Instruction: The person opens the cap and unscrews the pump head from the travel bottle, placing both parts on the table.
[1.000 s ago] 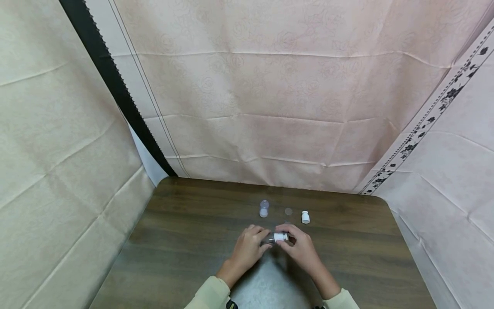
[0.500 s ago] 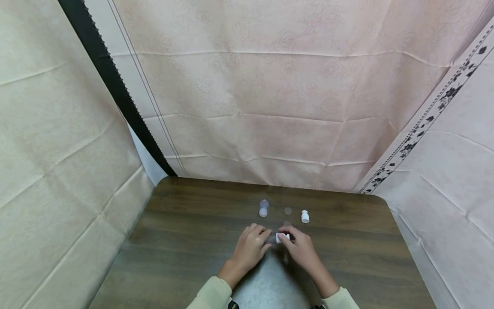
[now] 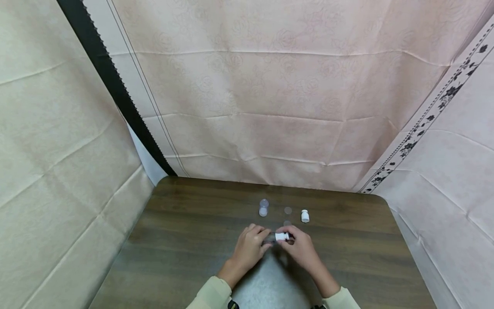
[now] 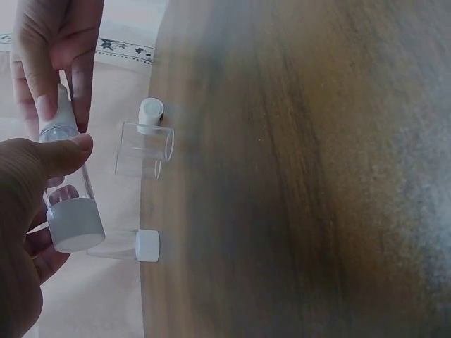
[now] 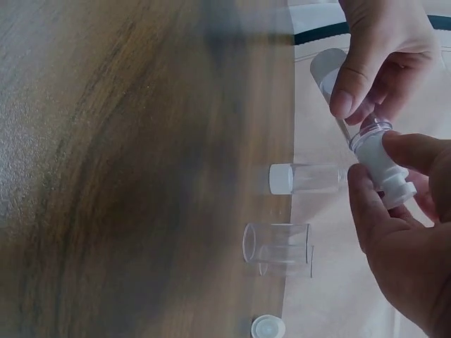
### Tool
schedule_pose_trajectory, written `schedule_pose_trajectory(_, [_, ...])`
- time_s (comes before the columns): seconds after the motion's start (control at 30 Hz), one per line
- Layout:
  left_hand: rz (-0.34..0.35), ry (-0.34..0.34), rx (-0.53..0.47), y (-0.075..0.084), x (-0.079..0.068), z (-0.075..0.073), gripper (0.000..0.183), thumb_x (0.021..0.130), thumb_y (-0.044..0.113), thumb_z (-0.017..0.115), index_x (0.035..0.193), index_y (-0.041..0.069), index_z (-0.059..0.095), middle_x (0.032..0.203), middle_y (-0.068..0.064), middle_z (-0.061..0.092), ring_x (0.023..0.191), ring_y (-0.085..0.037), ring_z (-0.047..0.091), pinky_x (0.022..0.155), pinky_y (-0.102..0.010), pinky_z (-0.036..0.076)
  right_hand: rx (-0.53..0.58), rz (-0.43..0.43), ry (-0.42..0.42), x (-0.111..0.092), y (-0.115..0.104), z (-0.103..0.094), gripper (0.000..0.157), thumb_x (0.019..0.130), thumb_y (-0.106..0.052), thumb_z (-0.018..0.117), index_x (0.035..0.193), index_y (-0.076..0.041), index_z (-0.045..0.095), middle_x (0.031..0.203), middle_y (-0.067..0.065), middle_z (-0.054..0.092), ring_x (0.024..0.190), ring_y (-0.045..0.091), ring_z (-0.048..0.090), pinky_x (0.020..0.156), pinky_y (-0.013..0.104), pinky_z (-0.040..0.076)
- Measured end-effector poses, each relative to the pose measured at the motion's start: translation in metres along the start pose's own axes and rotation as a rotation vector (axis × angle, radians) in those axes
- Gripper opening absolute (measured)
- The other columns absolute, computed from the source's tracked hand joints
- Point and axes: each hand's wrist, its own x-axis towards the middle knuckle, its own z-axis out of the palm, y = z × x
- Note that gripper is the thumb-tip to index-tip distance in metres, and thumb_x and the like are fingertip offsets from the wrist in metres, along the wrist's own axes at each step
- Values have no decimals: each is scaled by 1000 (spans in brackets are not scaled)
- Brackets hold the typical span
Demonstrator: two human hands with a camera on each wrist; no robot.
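Note:
Both hands meet over the middle of the table [image 3: 185, 240], working on one small bottle. My left hand [image 3: 247, 252] grips the clear bottle body [image 4: 86, 184], whose white base [image 4: 76, 225] points away from the other hand. Thumb and fingers of my right hand [image 3: 302, 251] hold a white pump piece [image 5: 377, 158] at the bottle's neck end. The white piece sits in line with the clear body, its narrow stepped end outward. In the right wrist view, left fingers cover part of the clear body.
Beyond the hands stands a second clear bottle with a white base [image 3: 263, 208]. To its right are two clear cylindrical caps [image 5: 282, 243] and a small white pump piece [image 3: 305, 216]. Cloth curtains [image 3: 270, 107] rise behind the table's far edge.
Right thumb and fingers shift on the white piece, which shows a little differently turned than half a second ago. The left hand stays in place on the bottle. Objects on the table have not moved.

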Motion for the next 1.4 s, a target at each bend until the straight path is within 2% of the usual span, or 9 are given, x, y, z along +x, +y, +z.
schedule_pose_trajectory(0.13, [-12, -7, -6, 0, -1, 1, 40, 76, 33, 93, 110, 17, 79, 100, 4, 74, 89, -13, 64, 78, -31, 55, 46, -28, 1, -1, 1, 2, 30, 81, 4, 84, 100, -16, 74, 106, 1, 73, 95, 14, 68, 76, 23, 59])
schedule_pose_trajectory(0.4, [1, 8, 1, 0, -1, 1, 40, 76, 33, 93, 109, 17, 79, 99, 4, 73, 88, -13, 64, 77, -30, 54, 107, -2, -5, -3, 4, 4, 28, 84, 0, 83, 102, -20, 74, 112, -1, 72, 103, 17, 69, 80, 19, 57])
schedule_pose_trajectory(0.57, [14, 7, 8, 0, -1, 0, 39, 76, 31, 93, 109, 16, 78, 99, 4, 73, 89, -13, 64, 76, -30, 53, 125, -30, 16, -4, 4, 3, 33, 87, -3, 82, 116, -13, 72, 116, 8, 70, 106, 26, 70, 84, 33, 61])
schedule_pose_trajectory(0.63, [18, 7, 16, 1, -1, 0, 38, 77, 31, 93, 109, 15, 78, 99, 3, 73, 89, -14, 64, 77, -30, 53, 123, -13, 32, -3, 4, 3, 35, 87, -5, 81, 121, -10, 71, 118, 12, 70, 109, 31, 70, 89, 40, 60])
schedule_pose_trajectory(0.73, [22, 13, 31, 1, 0, -1, 38, 78, 30, 92, 109, 14, 78, 99, 3, 73, 89, -14, 64, 77, -30, 53, 108, 46, 47, -2, 3, 3, 36, 89, -10, 82, 123, -9, 69, 119, 12, 70, 111, 31, 70, 93, 45, 59])
schedule_pose_trajectory(0.87, [29, 29, 50, 2, 1, -1, 38, 79, 31, 92, 109, 14, 78, 100, 2, 73, 90, -15, 64, 76, -30, 52, 83, 107, 43, 1, 3, 3, 30, 91, -18, 80, 118, -9, 71, 122, 10, 71, 107, 26, 70, 90, 40, 60])
schedule_pose_trajectory(1.1, [27, 40, 56, 2, 1, 3, 38, 79, 34, 91, 109, 15, 78, 100, 2, 73, 89, -14, 63, 75, -30, 52, 57, 146, 18, 4, 4, 2, 14, 91, -18, 80, 104, -16, 75, 103, 5, 73, 90, 12, 65, 77, 23, 56])
schedule_pose_trajectory(1.4, [0, 39, 4, 2, 1, 2, 38, 78, 34, 92, 108, 16, 78, 98, 3, 73, 86, -13, 63, 74, -30, 54, 176, 117, 1, 2, 2, -3, 21, 86, -10, 84, 105, -13, 75, 112, 10, 72, 99, 19, 67, 78, 23, 57])
